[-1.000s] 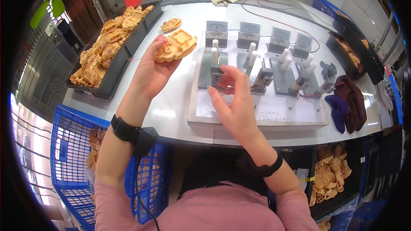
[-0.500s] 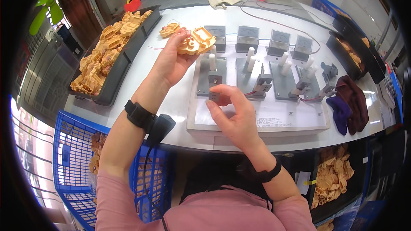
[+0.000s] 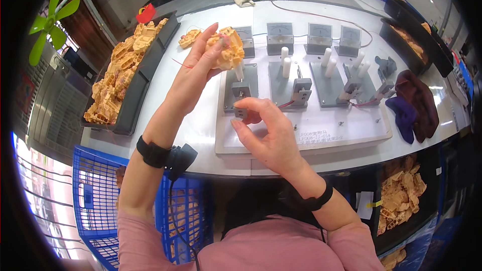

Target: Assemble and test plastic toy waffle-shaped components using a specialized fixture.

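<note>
My left hand (image 3: 197, 70) pinches the yellow piece (image 3: 231, 52), now swung toward 3 o'clock and tilted, so it overlaps the white peg (image 3: 239, 74), 11 o'clock from my right hand (image 3: 273, 138), whose parted grip meets the grey block (image 3: 241, 114); whether it holds, I can't tell.

Left hand (image 3: 193, 76) holds tan part (image 3: 232, 47)

The right hand (image 3: 273, 138) is nearer, thumb and forefinger at a grey block (image 3: 241, 112), contact unclear. Four meters (image 3: 279, 40) stand farther off. At left on the table (image 3: 163, 115), a black tray (image 3: 145, 86) holds more parts (image 3: 123, 68).
</note>
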Demonstrator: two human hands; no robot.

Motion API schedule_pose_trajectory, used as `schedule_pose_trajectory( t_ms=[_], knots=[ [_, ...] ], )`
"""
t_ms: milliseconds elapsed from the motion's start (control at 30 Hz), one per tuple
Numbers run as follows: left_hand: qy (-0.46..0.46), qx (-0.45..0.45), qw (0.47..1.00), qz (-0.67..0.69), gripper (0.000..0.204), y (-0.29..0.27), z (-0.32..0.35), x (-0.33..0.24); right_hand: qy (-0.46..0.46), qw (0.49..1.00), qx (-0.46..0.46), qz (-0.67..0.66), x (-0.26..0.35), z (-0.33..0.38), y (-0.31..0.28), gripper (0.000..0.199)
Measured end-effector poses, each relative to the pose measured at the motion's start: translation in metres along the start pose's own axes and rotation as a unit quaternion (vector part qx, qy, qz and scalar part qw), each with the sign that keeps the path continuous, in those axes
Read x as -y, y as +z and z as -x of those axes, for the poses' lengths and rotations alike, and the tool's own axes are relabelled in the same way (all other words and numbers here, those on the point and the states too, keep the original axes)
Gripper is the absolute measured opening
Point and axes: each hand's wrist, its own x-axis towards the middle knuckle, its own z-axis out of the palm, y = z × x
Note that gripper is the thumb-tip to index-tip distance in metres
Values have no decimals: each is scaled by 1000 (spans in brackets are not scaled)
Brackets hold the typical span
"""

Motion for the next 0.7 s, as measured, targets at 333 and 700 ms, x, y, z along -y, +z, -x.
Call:
schedule_pose_trajectory(
  t_ms=[333,700],
  knots=[
    [41,105,977,-181,52,-19,8,28,3,1000,-1,-1,6,1,0,30],
    [4,-104,994,17,67,-146,133,-18,20,998,-49,42,-6,7,8,47]
  ],
)
